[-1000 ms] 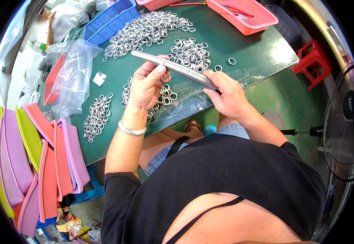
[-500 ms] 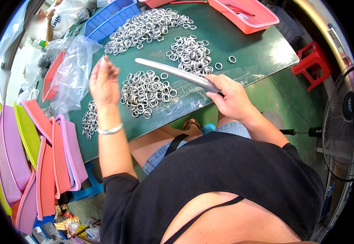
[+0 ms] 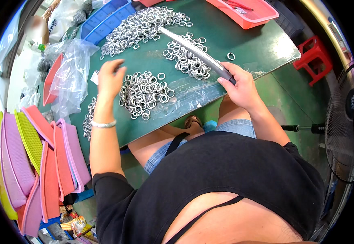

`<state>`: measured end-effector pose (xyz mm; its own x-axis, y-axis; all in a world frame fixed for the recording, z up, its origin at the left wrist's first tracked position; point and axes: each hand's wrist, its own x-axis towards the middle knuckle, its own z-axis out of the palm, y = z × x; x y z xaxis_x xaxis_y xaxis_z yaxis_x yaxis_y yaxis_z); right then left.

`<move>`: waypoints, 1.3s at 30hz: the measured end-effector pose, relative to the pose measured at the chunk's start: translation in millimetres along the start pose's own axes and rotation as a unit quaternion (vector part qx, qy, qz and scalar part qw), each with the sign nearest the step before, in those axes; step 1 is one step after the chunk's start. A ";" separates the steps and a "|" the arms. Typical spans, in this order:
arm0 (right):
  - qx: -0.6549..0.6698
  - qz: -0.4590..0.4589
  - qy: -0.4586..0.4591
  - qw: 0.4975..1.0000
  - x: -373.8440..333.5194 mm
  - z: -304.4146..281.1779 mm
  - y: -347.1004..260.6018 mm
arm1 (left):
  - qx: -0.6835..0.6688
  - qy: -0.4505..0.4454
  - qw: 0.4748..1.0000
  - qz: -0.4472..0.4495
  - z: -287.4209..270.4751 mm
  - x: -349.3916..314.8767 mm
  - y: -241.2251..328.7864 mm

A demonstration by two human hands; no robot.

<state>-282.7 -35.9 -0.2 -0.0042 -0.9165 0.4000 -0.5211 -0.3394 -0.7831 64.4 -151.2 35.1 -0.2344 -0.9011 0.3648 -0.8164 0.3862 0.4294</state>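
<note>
My right hand is closed round the dark handle end of a metal ring mandrel, a long tapered rod. It slants up to the left over a heap of metal rings, its tip near the large far heap of rings. No ring is visible on the rod. My left hand hovers left of the near heap of rings, thumb and fingers apart with nothing seen between them. Beside it shows a small white piece. A small pile of rings lies by my left forearm.
A blue bin and clear plastic bags border the green table's left side. At the far right sits a red tray. Stacked coloured baskets stand at left; a red stool and fan stand at right.
The mandrel has swung so its tip points farther away and to the right. My right hand has shifted slightly right. My left hand has moved a little nearer and right, its fingers now apart.
</note>
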 end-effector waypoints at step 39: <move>-0.080 -0.095 -0.003 0.992 -3.5 3.4 -14.9 | -0.593 -0.068 0.796 -0.102 64.6 -11.5 118.5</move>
<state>-272.0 -28.3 8.4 0.1121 -0.8403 0.5305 -0.6401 -0.4694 -0.6082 -63.7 -107.8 28.4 -0.2817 -0.9508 0.1290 0.2079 0.0707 0.9756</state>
